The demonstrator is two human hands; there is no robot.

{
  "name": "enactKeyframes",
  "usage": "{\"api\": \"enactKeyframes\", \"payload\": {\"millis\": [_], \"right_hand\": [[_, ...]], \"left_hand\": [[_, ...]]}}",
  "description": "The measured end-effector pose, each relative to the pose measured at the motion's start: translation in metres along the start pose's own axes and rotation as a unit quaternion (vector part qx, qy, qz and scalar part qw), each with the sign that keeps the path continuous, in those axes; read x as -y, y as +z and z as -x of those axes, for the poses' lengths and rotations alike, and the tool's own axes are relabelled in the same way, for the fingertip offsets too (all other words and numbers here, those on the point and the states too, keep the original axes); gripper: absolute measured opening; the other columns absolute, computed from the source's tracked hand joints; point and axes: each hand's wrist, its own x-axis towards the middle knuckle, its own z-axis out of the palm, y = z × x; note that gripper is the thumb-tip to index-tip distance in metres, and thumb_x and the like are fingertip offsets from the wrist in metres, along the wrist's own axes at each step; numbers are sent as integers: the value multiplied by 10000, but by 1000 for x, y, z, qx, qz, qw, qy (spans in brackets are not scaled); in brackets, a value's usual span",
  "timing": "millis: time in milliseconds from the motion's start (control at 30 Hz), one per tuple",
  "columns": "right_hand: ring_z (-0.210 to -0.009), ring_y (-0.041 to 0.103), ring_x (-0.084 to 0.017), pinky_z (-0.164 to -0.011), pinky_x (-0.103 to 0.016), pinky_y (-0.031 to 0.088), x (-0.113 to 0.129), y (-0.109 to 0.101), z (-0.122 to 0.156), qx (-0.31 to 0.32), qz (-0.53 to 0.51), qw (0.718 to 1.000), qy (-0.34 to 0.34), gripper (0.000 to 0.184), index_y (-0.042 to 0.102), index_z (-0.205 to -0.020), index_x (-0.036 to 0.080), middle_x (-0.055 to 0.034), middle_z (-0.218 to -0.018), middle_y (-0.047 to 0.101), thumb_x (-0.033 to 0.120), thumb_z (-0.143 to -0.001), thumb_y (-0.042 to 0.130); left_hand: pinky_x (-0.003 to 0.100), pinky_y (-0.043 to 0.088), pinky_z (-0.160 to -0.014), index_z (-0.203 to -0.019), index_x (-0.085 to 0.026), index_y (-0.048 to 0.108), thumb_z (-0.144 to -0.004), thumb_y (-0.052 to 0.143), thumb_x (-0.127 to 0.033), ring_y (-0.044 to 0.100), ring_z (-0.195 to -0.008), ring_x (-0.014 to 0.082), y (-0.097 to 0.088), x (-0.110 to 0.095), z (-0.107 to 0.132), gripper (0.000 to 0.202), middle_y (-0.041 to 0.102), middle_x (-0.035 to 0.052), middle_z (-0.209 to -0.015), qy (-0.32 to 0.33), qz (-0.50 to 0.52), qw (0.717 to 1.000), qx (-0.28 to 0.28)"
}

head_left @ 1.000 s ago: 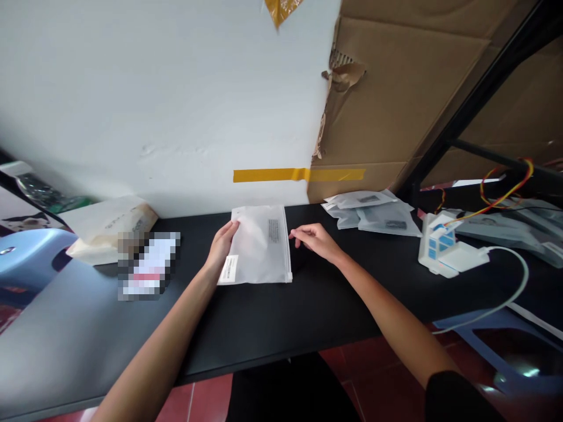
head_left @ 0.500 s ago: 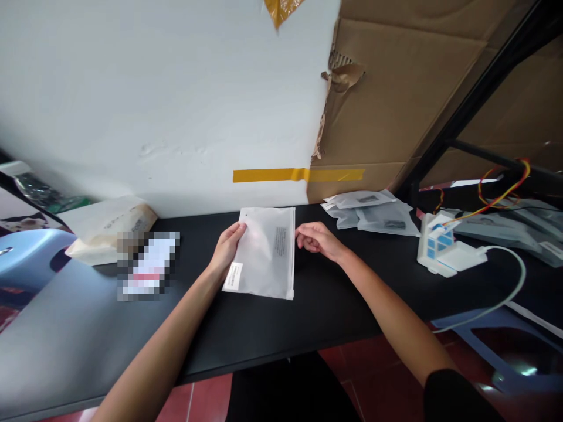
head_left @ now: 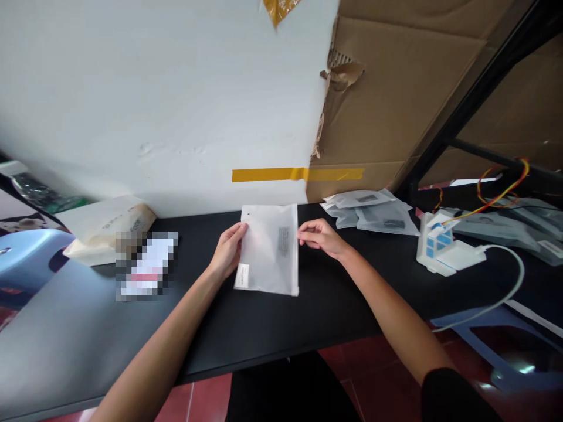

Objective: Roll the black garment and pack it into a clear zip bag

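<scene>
Straight ahead in the head view, a frosted bag (head_left: pixel 269 258) sits between both hands over the middle of the black bench (head_left: pixel 308 319), close to the white wall (head_left: pixel 153 88). The left hand (head_left: pixel 229 253) holds the bag's left edge, fingers (head_left: pixel 240 233) closed on it with the thumb across the front. The right hand (head_left: pixel 319 237) meets the right edge, where the zip strip runs, and its fingers (head_left: pixel 304 235) are pinched together on that edge. The bag stands with its long side running away from the person; whether its lower edge touches the bench cannot be told. A small white label (head_left: pixel 242 275) sits in its near-left corner, and a block of grey print (head_left: pixel 284 241) lies near the right edge, too small to read.

To the right, well apart from the hands, a loose pile of similar bags (head_left: pixel 373 214) lies at the foot of a torn cardboard sheet (head_left: pixel 396 88). A strip of yellow tape (head_left: pixel 299 174) joins the cardboard to the wall. Further right is a white and blue power block (head_left: pixel 440 249) with a white cable (head_left: pixel 510 287) leaving it, and red and yellow wires (head_left: pixel 505 187) loop behind. On the left end of the bench lies a pale padded mailer (head_left: pixel 105 225), with a blue stool (head_left: pixel 26 258) beyond it.
</scene>
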Motion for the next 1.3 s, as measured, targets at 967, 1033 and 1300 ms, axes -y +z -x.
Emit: {"api": "enactKeyframes", "payload": {"millis": [967, 1033, 1300], "right_hand": [[-376, 296, -12, -351, -159, 270, 8, -117, 9, -575, -272, 758, -145, 206, 417, -843, 234, 39, -897, 725, 247, -834, 622], [-374, 327, -20, -354, -167, 272, 9, -106, 6, -580, -227, 763, -172, 252, 378, -839, 247, 53, -887, 717, 254, -798, 626], [-356, 351, -30, -344, -180, 209, 5, -33, -8, -482, -98, 830, -263, 246, 401, -834, 258, 81, -767, 610, 279, -756, 633]], "left_hand": [[274, 582, -610, -1004, -159, 629, -866, 727, -458, 699, -646, 163, -1, 5, -1, 344, 708, 45, -796, -19, -69, 995, 72], [294, 573, -632, -974, -174, 643, -877, 696, -522, 685, -687, 177, 0, 6, 2, 365, 693, 46, -799, 59, -186, 978, 69], [573, 355, -1171, -1432, -241, 563, -809, 739, -633, 430, -1421, 390, 19, 27, 23, 757, 499, 170, -1517, 322, -602, 693, 232]]}}
